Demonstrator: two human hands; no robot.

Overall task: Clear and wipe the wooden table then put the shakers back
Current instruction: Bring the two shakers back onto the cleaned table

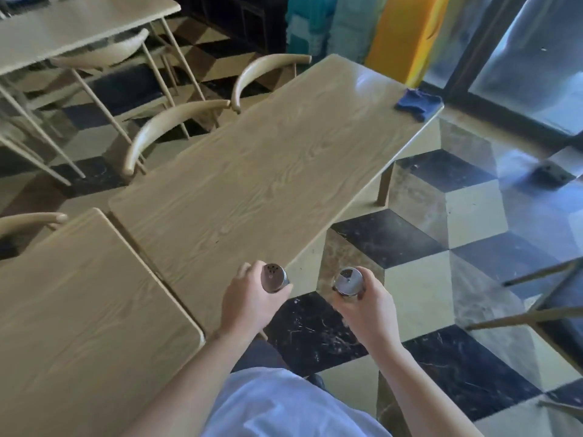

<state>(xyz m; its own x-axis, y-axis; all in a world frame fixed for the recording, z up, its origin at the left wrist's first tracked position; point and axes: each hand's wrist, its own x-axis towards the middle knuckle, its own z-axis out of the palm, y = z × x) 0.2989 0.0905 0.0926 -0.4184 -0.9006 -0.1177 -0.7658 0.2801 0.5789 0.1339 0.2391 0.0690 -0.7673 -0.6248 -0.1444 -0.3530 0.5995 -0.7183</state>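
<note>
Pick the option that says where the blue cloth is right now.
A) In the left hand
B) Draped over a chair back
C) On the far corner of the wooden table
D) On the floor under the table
C: the blue cloth lies on the far corner of the wooden table, while the left hand and right hand each hold a shaker.

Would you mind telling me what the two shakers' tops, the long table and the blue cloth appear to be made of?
Shaker tops: shiny metal, likely steel, with punched holes and bright reflections; the bodies are hidden by the hands.
Table: pale wood or wood-look laminate, grain lines under a slight sheen.
Cloth: soft fabric, matte and crumpled.
</note>
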